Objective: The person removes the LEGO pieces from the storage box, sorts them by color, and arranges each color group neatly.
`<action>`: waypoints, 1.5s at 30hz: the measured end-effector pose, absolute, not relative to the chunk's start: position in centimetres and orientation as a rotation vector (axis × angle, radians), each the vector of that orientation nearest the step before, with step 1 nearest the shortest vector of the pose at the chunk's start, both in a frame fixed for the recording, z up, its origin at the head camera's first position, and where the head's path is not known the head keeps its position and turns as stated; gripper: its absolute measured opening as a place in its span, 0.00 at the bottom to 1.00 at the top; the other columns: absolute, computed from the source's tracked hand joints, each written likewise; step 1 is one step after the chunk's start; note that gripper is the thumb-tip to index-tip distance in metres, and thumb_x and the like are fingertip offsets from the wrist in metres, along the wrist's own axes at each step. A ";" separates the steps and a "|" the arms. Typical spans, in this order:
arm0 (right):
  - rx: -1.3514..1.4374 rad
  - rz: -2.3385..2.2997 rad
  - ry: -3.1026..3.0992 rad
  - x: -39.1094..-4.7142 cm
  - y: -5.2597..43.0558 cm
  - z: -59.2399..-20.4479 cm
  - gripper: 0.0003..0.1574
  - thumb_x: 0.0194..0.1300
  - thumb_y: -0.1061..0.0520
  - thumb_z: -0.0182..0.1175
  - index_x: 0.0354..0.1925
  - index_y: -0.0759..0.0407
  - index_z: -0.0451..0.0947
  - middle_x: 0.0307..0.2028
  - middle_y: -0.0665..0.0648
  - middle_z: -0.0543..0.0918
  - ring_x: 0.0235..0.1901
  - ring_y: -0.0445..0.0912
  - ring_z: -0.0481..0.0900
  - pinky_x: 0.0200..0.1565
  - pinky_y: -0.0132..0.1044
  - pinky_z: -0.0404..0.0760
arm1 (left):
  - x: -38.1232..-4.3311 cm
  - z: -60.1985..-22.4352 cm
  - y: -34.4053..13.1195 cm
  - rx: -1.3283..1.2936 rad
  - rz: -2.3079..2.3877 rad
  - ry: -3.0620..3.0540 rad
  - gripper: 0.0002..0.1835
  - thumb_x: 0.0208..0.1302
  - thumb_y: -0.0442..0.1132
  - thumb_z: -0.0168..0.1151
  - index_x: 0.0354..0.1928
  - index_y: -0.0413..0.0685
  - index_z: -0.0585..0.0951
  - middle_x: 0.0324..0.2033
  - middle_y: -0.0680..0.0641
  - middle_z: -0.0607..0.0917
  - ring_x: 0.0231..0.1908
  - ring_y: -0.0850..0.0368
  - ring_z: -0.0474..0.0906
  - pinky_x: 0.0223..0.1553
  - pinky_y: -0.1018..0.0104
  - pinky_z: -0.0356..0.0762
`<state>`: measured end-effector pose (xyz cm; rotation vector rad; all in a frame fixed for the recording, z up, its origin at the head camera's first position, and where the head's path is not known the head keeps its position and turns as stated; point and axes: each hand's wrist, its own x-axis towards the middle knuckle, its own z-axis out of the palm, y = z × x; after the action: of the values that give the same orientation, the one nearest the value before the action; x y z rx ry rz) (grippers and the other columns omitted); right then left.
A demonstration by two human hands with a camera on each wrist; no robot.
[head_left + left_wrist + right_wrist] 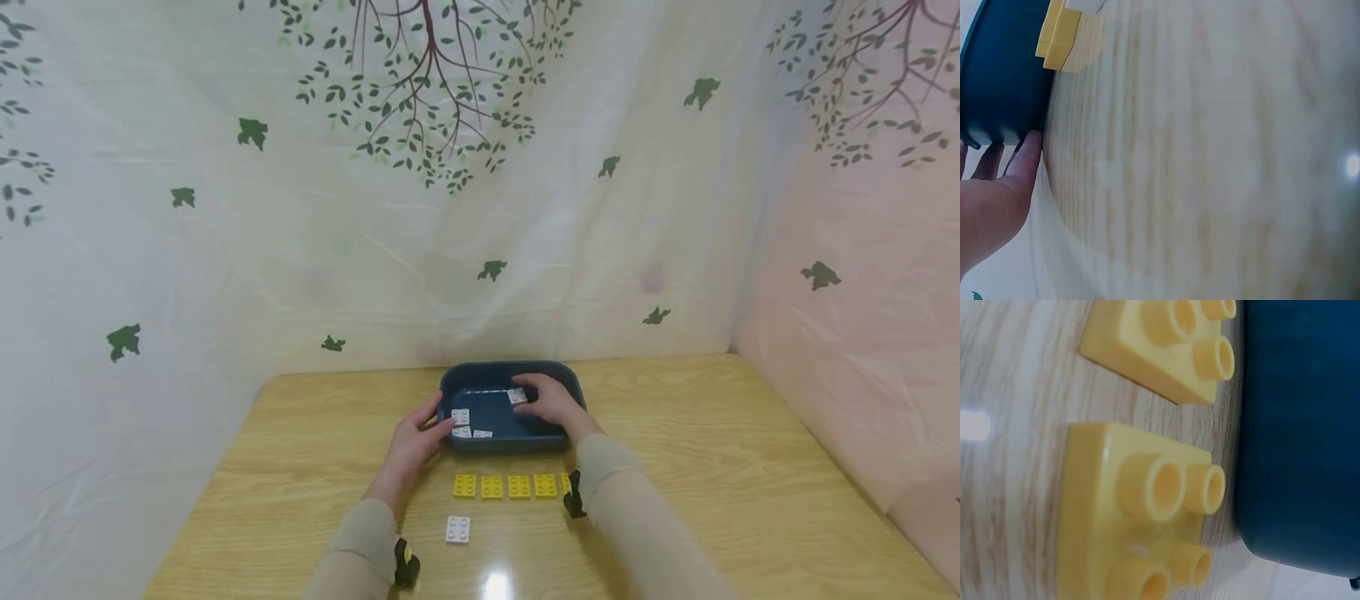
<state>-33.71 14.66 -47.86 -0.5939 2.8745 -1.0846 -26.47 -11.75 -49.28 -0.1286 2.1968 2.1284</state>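
A dark blue tray [504, 446] stands near the table's back edge. My left hand [414, 442] holds its left side, thumb at the rim and fingers along the outer wall. In the left wrist view, the fingers [1025, 159] reach up against the tray wall [1007, 81]. Inside the tray, my right hand [553, 402] pinches a white toy brick [517, 396] between thumb and fingers. More white bricks [461, 416] lie in the tray's front left corner. The right hand is outside the right wrist view, where the tray wall [1304, 437] fills the right side.
In front of the tray, several yellow bricks [519, 487] form a row, the rightmost partly hidden by the right wrist's camera. A single white brick [458, 530] lies nearer on the wooden table [315, 467]. A leaf-patterned curtain [420, 275] hangs behind.
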 end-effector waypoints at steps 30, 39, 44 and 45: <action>-0.614 -0.786 2.997 -33.9 14.1 -48.1 0.16 0.51 0.66 0.74 0.41 0.62 0.86 0.42 0.57 0.85 0.46 0.54 0.80 0.56 0.49 0.76 | -27.2 -49.2 -12.1 -0.126 2.075 2.204 0.32 0.66 0.38 0.66 0.72 0.59 0.69 0.72 0.41 0.64 0.65 0.41 0.68 0.58 0.55 0.76; -0.623 -0.749 2.992 -31.9 13.9 -47.4 0.13 0.54 0.65 0.73 0.41 0.61 0.86 0.38 0.55 0.84 0.41 0.50 0.79 0.51 0.47 0.78 | -26.0 -49.1 -12.2 -0.107 2.068 2.200 0.33 0.65 0.37 0.68 0.71 0.57 0.70 0.72 0.41 0.65 0.65 0.40 0.68 0.57 0.55 0.76; -0.682 -0.770 3.025 -30.9 13.7 -46.4 0.13 0.55 0.62 0.74 0.41 0.60 0.86 0.39 0.54 0.84 0.41 0.48 0.78 0.51 0.46 0.78 | -25.3 -48.9 -12.3 -0.091 2.091 2.180 0.33 0.65 0.35 0.67 0.72 0.55 0.69 0.72 0.40 0.65 0.65 0.39 0.68 0.56 0.55 0.77; -0.681 -0.776 3.027 -30.6 13.6 -46.1 0.14 0.55 0.62 0.74 0.42 0.59 0.86 0.39 0.54 0.83 0.42 0.48 0.78 0.51 0.46 0.78 | -25.2 -48.9 -12.3 -0.089 2.092 2.179 0.33 0.65 0.35 0.67 0.72 0.55 0.69 0.72 0.40 0.65 0.65 0.39 0.68 0.56 0.56 0.77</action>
<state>-30.62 13.59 -46.15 -0.6807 3.0273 -0.7755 -25.22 -12.33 -48.90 -0.0894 2.1786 2.0915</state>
